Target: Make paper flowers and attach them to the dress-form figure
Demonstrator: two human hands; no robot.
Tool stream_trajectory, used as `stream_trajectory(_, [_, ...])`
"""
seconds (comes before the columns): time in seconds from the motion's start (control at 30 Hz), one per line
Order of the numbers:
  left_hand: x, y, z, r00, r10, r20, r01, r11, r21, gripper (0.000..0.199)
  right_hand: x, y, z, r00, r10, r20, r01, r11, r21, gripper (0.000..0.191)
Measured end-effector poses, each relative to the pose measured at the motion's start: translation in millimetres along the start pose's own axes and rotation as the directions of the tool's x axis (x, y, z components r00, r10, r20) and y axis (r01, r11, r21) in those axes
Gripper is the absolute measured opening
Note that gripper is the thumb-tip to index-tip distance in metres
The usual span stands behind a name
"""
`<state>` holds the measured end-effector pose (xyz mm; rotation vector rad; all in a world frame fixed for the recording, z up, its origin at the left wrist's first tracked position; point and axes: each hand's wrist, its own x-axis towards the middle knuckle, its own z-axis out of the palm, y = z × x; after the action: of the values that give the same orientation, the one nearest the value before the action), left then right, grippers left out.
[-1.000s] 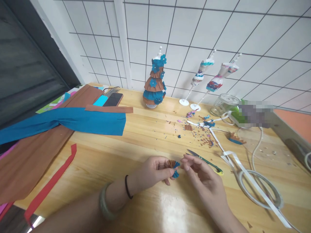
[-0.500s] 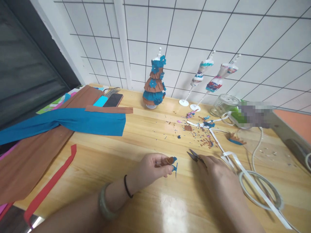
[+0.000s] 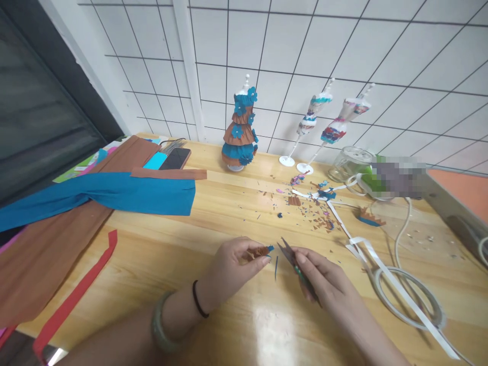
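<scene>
Between the thumb and fingers of my left hand (image 3: 238, 264) is a small pleated piece of brown and blue paper (image 3: 262, 250); its blue tip points right. My right hand (image 3: 324, 279) grips small scissors (image 3: 292, 256), whose blades are parted and point up and left, a short way right of the paper. A thin blue strip (image 3: 276, 268) shows between the two hands. Behind them stands a small dress form (image 3: 239, 124) in ruffled brown and blue paper with blue flowers.
Long blue (image 3: 152, 195) and brown paper sheets (image 3: 49, 254), a red strip (image 3: 82, 284) and a phone (image 3: 175, 158) are at left. Paper scraps (image 3: 318, 213), two thinner dress forms, a glass jar (image 3: 348, 163) and a tape roll (image 3: 409, 297) are at right.
My right hand has turned and brought the scissors left and nearer the paper, with the green handle now showing. My left hand has shifted slightly, and the thin blue strip now appears apart from it.
</scene>
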<state>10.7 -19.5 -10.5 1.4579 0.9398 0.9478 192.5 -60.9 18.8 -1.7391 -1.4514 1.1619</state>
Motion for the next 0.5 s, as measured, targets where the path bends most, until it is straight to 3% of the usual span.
stream_trajectory(0.1, [0.1, 4.0, -0.6, 0.983, 0.176, -0.050, -0.164, 0.968, 0.189, 0.006, -5.0, -4.8, 7.5, 0.995, -0.046, 0.094, 0.040, 0.997, 0.072, 0.042])
stream_trajectory(0.2, [-0.3, 4.6, -1.6, 0.959, 0.281, -0.042, -0.258, 0.922, 0.289, 0.008, -7.9, -5.0, 9.8, 0.989, -0.075, 0.128, 0.065, 0.995, 0.079, 0.041])
stream_trajectory(0.33, [-0.6, 3.4, -2.2, 0.945, 0.324, -0.040, -0.293, 0.896, 0.333, 0.011, -7.9, -5.2, 9.8, 0.988, -0.108, 0.110, 0.099, 0.992, 0.076, 0.039])
stream_trajectory(0.5, [-0.4, 2.6, -2.3, 0.936, 0.348, -0.061, -0.317, 0.903, 0.289, 0.011, -5.2, -3.9, 9.0, 0.991, -0.040, 0.128, 0.025, 0.993, 0.119, 0.043])
